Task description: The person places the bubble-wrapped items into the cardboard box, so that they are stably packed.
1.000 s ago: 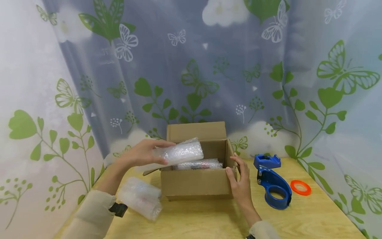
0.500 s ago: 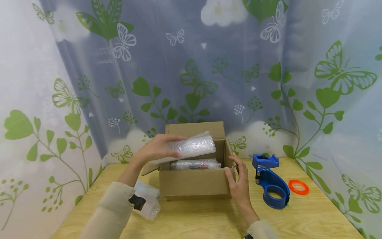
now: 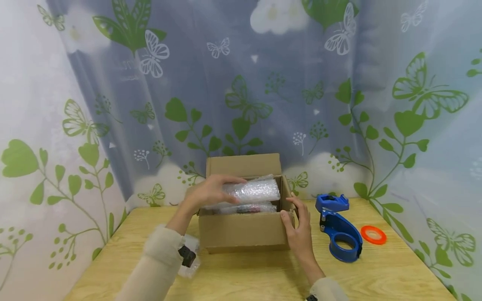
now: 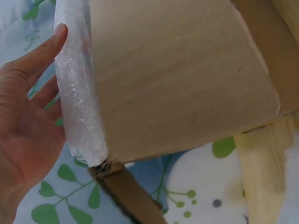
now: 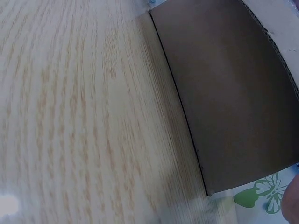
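Observation:
An open cardboard box [image 3: 242, 234] stands on the table with its back flap raised. My left hand [image 3: 212, 193] holds a bubble-wrapped bundle [image 3: 260, 190] over the box opening, thumb on the near side and fingers on the far side. In the left wrist view the bundle [image 4: 77, 93] lies along the box's top edge. Beneath it, inside the box, shows another bubble-wrapped item [image 3: 256, 207] with dark and reddish parts. My right hand [image 3: 300, 234] grips the box's front right corner, thumb at the front edge and fingers along the right side.
Another bubble-wrapped piece [image 3: 190, 269] lies left of the box, partly hidden by my left sleeve. To the right are a small blue tape dispenser [image 3: 332, 202], a larger blue tape dispenser [image 3: 343, 238] and an orange tape roll [image 3: 373, 235]. A patterned curtain [image 3: 241, 104] hangs behind.
My left hand has moved right with the bundle and then lowered it toward the box opening. My right hand keeps its grip on the box corner.

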Demonstrator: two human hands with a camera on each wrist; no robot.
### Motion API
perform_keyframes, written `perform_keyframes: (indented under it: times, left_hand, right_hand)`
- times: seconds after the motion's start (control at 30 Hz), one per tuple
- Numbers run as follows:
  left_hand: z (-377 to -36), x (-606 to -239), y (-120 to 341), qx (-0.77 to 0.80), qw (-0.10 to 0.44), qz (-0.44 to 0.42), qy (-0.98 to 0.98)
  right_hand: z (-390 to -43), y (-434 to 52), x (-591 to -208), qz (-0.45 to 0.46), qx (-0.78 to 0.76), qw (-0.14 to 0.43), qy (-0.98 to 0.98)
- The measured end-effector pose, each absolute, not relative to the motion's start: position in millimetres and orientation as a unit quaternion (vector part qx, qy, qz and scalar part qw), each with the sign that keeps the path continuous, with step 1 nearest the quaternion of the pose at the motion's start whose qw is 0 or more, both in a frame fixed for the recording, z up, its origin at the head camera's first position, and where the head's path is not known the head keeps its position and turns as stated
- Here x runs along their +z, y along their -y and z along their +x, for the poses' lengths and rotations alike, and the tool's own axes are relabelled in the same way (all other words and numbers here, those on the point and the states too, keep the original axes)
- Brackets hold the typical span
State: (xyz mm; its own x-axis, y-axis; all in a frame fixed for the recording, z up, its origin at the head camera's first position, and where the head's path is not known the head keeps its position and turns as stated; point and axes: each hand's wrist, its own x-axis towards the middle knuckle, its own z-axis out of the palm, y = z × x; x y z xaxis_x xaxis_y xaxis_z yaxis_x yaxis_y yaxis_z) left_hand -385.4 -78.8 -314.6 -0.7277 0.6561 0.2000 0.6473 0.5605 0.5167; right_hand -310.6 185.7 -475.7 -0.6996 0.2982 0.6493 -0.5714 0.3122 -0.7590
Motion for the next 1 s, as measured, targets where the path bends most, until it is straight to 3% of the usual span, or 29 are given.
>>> perform_keyframes:
  times: [0.63,1.0]
  left_hand:
    - [-392,-343,68,0.268,0.028,0.401,-0.876]
    - [-388,-342,71,0.286,0.017,0.402,-0.87]
  right_hand:
    - [-284,-171,-444,0.086,0.586,0.374,0.714]
    - [-305,-180,-467,0.087,0.58,0.372,0.72]
